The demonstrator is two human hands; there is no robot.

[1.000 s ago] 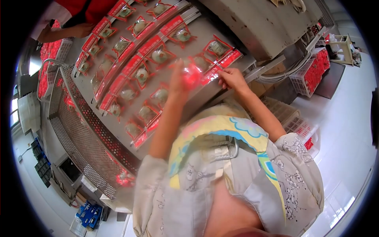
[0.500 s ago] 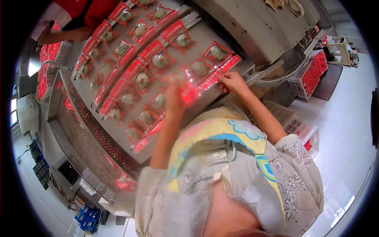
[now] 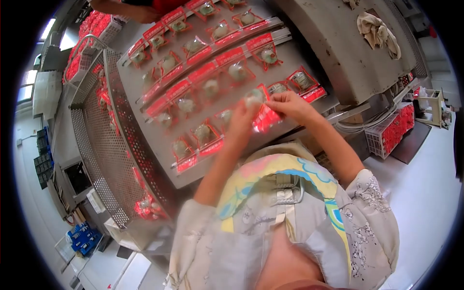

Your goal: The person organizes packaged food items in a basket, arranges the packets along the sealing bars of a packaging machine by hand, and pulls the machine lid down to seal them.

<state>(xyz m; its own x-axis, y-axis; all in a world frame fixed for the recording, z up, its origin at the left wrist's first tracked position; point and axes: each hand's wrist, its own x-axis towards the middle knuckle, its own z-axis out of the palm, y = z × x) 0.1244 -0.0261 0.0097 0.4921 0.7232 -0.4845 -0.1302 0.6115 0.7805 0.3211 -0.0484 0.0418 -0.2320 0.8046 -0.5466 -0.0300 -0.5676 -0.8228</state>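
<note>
We judge we are midway through setting a red packet (image 3: 261,112) onto the conveyor plate (image 3: 309,53), our left hand (image 3: 240,123) and right hand (image 3: 289,104) both clamped on it just above the near row, where it next needs aligning with the neighbouring packets (image 3: 203,135).

Bright, even light; fisheye edges, slight blur.

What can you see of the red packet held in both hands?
The red packet is a glossy, clear-fronted plastic pouch with a red band and a pale round item sealed inside. It is held just above the grey metal table, tilted, among rows of like packets. The left hand pinches its near-left side; the right hand holds its far edge. Whether it touches the table is unclear.
</note>
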